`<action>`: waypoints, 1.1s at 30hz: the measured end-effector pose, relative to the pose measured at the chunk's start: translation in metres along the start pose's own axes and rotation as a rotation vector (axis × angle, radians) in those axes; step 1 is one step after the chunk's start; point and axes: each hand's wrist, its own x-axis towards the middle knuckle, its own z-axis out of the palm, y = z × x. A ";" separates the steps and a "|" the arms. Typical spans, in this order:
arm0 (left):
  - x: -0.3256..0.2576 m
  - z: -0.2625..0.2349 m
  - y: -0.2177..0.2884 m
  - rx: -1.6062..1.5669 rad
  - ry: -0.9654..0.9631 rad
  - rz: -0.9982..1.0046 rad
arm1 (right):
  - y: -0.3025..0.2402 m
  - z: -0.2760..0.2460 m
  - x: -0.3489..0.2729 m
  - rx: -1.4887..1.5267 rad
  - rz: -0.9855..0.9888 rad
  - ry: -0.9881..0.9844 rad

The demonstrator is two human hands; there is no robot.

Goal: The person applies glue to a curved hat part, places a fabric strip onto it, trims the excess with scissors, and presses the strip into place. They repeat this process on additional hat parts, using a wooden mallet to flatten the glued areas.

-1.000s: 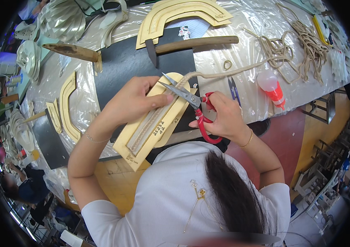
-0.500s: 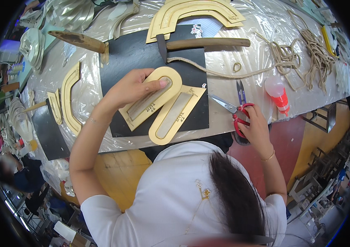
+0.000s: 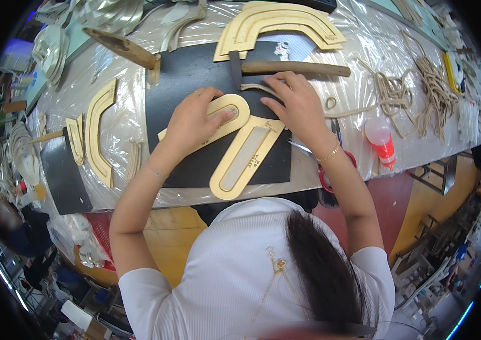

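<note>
My left hand (image 3: 195,119) grips a yellow template with a rounded end (image 3: 237,109), thumb on top by its long slot. Beside it, partly overlapping, a second slotted yellow template (image 3: 246,158) lies tilted on the black mat (image 3: 186,68). My right hand (image 3: 297,105) reaches over a beige cord (image 3: 260,87), thumb and fingers apart; the cord runs underneath the hand, and contact is unclear. Just beyond the fingers lies a hammer (image 3: 297,68) with a wooden handle, its head near the cord's end. Red-handled scissors (image 3: 325,180) lie partly hidden under my right forearm.
Curved yellow templates (image 3: 246,35) lie at the back, with another (image 3: 100,133) at left. A pointed wooden stick (image 3: 124,50) rests at the mat's upper left corner. To the right are coiled cord (image 3: 393,93) and a red-and-clear bottle (image 3: 380,141). A person (image 3: 22,229) is at far left.
My right hand has let go of the scissors and moved left and away from me to the cord. The template in my left hand has turned slightly. Short cord pieces now show beside my left forearm.
</note>
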 end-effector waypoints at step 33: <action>-0.137 0.028 -0.045 0.220 0.618 -0.118 | -0.079 0.022 0.050 0.464 0.030 -0.395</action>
